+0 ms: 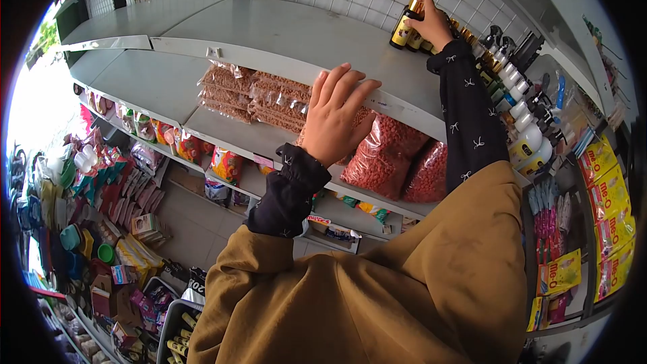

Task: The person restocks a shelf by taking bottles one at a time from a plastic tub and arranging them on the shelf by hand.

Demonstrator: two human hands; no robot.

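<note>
On the upper grey shelf (290,30), my right hand (431,23) is closed round the top of a dark bottle with a gold cap and yellow label (402,32). More dark bottles with gold caps stand beside and behind it, partly hidden by the hand and the dark sleeve. My left hand (338,113) has its fingers spread and lies over the front edge of the upper shelf, holding nothing. Just below and beside it are clear packs of small brown pieces (226,94) and large bags of red pellets (384,155) on the shelf underneath.
White pump bottles (529,141) line the right side of the shelving. Yellow Me-O packets (610,229) hang at the far right. Colourful packs fill a lower shelf. A grey basket (165,334) with yellow-labelled items stands at the lower left, near piled goods.
</note>
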